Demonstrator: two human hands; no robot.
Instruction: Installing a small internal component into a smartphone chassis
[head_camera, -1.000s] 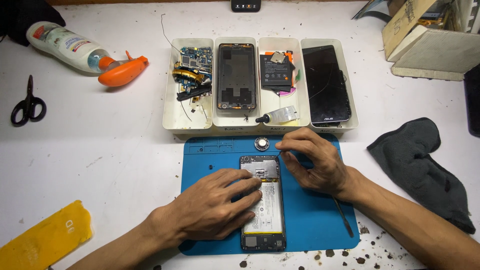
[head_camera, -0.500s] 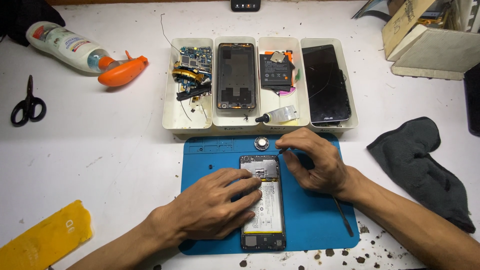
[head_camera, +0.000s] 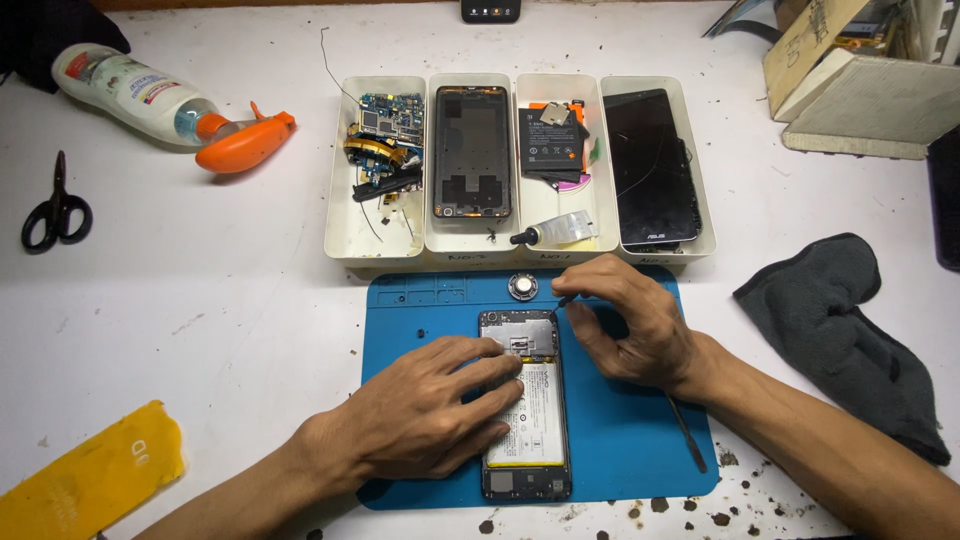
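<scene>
- Now, left hand (head_camera: 425, 420) lies flat on the opened phone (head_camera: 527, 400), lower centre of frame, fingers spread over the battery area, pressing it down; nothing clasped in it.
- Right hand (head_camera: 630, 325), just right of phone's top end, has its grip pinched shut on a thin dark tool (head_camera: 564, 299); tip sits near phone's upper right corner.
- Phone lies back-open, lengthwise, on a blue mat (head_camera: 640, 440), centre-bottom of the white surface (head_camera: 220, 330).
- Small round silver part (head_camera: 521, 287) on mat's top edge, just above phone.
- Thin dark spudger (head_camera: 688, 435) on mat's right side, partly under right wrist.
- Four white trays (head_camera: 345, 230) in a row, upper centre: circuit boards & flex cables, a phone frame, battery w/ small glue bottle, a black screen.
- Spray bottle w/ orange nozzle (head_camera: 170, 105) upper left; black scissors (head_camera: 57, 205) at left edge.
- Yellow piece (head_camera: 90, 475) lower left; dark grey cloth (head_camera: 850, 330) at right.
- Cardboard box (head_camera: 860, 85) upper right.
</scene>
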